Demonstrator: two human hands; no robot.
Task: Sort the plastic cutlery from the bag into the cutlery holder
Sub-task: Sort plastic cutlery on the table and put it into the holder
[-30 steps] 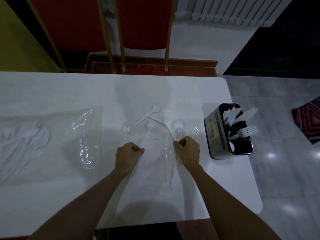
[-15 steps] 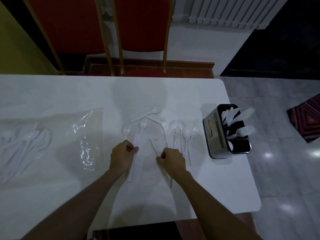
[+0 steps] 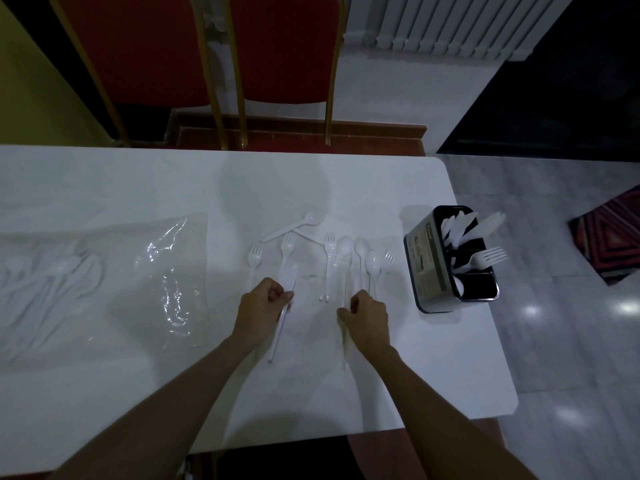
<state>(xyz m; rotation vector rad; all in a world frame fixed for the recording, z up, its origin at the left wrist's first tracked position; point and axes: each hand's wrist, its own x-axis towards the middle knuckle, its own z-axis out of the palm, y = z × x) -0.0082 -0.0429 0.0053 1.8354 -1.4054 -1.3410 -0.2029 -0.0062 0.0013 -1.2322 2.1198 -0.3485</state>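
1. White counter point(image 3: 138, 393) under dim light, seen from above; two red chairs point(image 3: 277, 46) behind its far edge.
2. Left hand point(image 3: 261, 311) curled over a white plastic knife point(image 3: 282, 306), fingers closed on its middle, blade pointing away, handle trailing toward the near edge.
3. Right hand point(image 3: 369, 318) closed around a bundle of thin white handles point(image 3: 344, 344), their ends poking out below the fist; which utensils these belong to, hard to tell.
4. Loose cutlery spread on the counter just beyond both hands: a fork point(image 3: 255, 259) at the left, another fork point(image 3: 287, 245), a spoon point(image 3: 294, 227) lying slantwise farther back, then a cluster of spoons point(image 3: 362, 251) and forks near the right hand.
5. Cutlery holder point(image 3: 431, 268) standing near the counter's right edge, well apart from the right hand, divided into compartments: knives point(image 3: 464, 226) leaning out of the far one, forks point(image 3: 485, 259) in the middle one, something white and rounded in the near one.
6. Clear plastic bag point(image 3: 173, 282) flat on the counter at the left, more white cutlery dimly visible inside toward its far left end.
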